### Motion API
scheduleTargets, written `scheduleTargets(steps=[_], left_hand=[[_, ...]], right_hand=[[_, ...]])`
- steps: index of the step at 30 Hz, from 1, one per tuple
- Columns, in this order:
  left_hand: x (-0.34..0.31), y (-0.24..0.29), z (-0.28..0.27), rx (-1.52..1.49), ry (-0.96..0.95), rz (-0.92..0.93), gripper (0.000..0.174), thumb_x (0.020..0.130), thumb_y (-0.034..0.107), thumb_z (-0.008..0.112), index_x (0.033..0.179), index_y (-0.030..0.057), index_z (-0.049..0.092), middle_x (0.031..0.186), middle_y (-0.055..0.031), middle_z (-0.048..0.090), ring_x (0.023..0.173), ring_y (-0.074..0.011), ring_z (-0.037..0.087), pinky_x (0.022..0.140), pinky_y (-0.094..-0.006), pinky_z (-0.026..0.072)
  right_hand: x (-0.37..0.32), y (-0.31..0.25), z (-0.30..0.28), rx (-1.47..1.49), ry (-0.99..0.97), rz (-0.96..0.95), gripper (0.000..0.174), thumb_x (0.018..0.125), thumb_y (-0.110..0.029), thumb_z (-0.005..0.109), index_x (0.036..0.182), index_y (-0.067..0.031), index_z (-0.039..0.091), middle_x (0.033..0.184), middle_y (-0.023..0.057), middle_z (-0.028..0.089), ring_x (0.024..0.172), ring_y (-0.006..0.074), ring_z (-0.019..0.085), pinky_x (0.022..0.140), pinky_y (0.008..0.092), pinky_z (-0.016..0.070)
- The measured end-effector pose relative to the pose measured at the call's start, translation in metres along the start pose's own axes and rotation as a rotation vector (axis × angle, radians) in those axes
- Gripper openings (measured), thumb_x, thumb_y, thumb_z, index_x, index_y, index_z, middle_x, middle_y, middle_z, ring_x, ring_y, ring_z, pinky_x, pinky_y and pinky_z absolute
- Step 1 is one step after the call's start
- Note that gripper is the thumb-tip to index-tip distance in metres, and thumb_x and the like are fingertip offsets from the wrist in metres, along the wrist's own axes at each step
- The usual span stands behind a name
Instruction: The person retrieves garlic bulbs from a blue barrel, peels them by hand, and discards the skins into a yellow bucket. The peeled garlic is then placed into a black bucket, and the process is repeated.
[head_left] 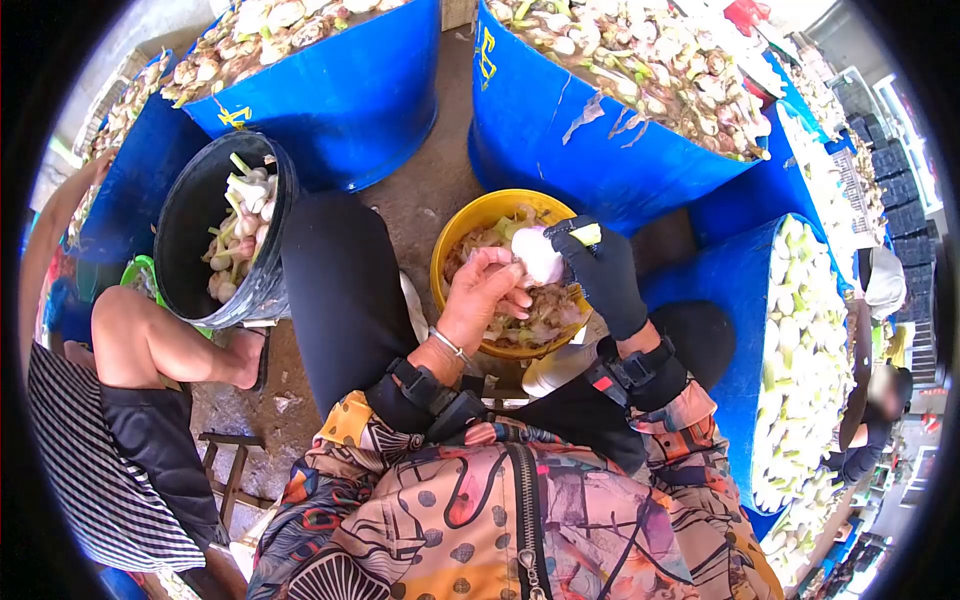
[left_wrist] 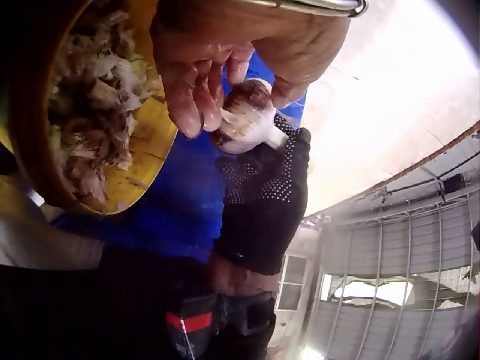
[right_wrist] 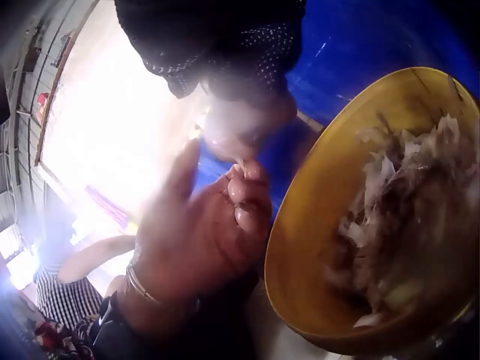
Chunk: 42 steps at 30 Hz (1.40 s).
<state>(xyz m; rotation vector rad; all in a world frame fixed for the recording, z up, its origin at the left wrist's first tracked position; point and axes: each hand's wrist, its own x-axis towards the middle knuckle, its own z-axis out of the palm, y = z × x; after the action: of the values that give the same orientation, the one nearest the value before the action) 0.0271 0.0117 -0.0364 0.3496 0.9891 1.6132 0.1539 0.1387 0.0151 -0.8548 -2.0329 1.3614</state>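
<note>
The head view shows one garlic bulb (head_left: 538, 257) between the two hands, over the right part of a yellow bucket (head_left: 440, 265) that contains loose garlic skins (head_left: 540, 305). The gloved right hand (head_left: 606, 278) grips the bulb at its neck; the cut green stem (head_left: 586, 234) protrudes beside the gloved fingers, clearest in this view. The bare left hand (head_left: 478, 302), fitted with a metal bracelet (head_left: 447, 341), pinches at the opposite side of the bulb with curled fingers. The left wrist view exposes the dark brown patch (left_wrist: 252, 96) on the bulb, which the head view hides. Both wrist views resolve the white grip dots (left_wrist: 279, 184) on the glove. The right wrist view shows the curled fingertips of the left hand against the bulb, which is blurred there. Only the head view includes the black bucket (head_left: 183, 225) of stemmed garlic (head_left: 245, 225) and the full group of blue tubs (head_left: 340, 120).
</note>
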Motion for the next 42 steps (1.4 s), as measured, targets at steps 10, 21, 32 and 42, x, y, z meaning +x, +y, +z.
scheduleTargets(steps=[10, 21, 32, 42], left_hand=[[0.002, -0.004, -0.002, 0.169, 0.047, 0.049, 0.015, 0.085, 0.013, 0.061, 0.093, 0.0054, 0.051, 0.077, -0.0055, 0.06, 0.059, -0.0124, 0.06, 0.052, -0.0251, 0.0521], [0.0, -0.001, -0.003, 0.088, 0.035, 0.063, 0.012, 0.088, 0.013, 0.056, 0.094, 0.004, 0.052, 0.077, -0.006, 0.06, 0.057, -0.0123, 0.06, 0.051, -0.0252, 0.0526], [0.002, -0.001, -0.005, 0.184, 0.017, 0.064, 0.017, 0.084, 0.007, 0.06, 0.094, 0.0022, 0.048, 0.074, -0.0066, 0.059, 0.057, -0.0145, 0.061, 0.051, -0.0252, 0.0534], [0.0, 0.001, 0.001, 0.068, 0.061, 0.05, 0.012, 0.084, 0.0, 0.051, 0.096, 0.0022, 0.047, 0.074, -0.0095, 0.06, 0.055, -0.0151, 0.06, 0.052, -0.0277, 0.0537]], right_hand=[[-0.007, -0.006, -0.006, -0.295, -0.112, -0.384, 0.017, 0.077, -0.014, 0.067, 0.09, -0.0039, 0.064, 0.086, 0.0137, 0.065, 0.078, 0.0293, 0.063, 0.068, 0.035, 0.0492], [-0.011, -0.017, -0.014, -0.353, -0.175, -0.418, 0.02, 0.075, -0.012, 0.068, 0.094, -0.0055, 0.064, 0.085, 0.0139, 0.062, 0.078, 0.0331, 0.06, 0.069, 0.0363, 0.048], [-0.014, -0.021, -0.016, -0.593, -0.263, -0.611, 0.028, 0.069, -0.008, 0.066, 0.097, -0.0095, 0.064, 0.096, 0.013, 0.061, 0.086, 0.0315, 0.058, 0.072, 0.0401, 0.047], [-0.015, -0.025, -0.019, -0.618, -0.245, -0.561, 0.031, 0.069, -0.007, 0.065, 0.099, -0.0096, 0.063, 0.096, 0.013, 0.06, 0.085, 0.0315, 0.058, 0.071, 0.0399, 0.0466]])
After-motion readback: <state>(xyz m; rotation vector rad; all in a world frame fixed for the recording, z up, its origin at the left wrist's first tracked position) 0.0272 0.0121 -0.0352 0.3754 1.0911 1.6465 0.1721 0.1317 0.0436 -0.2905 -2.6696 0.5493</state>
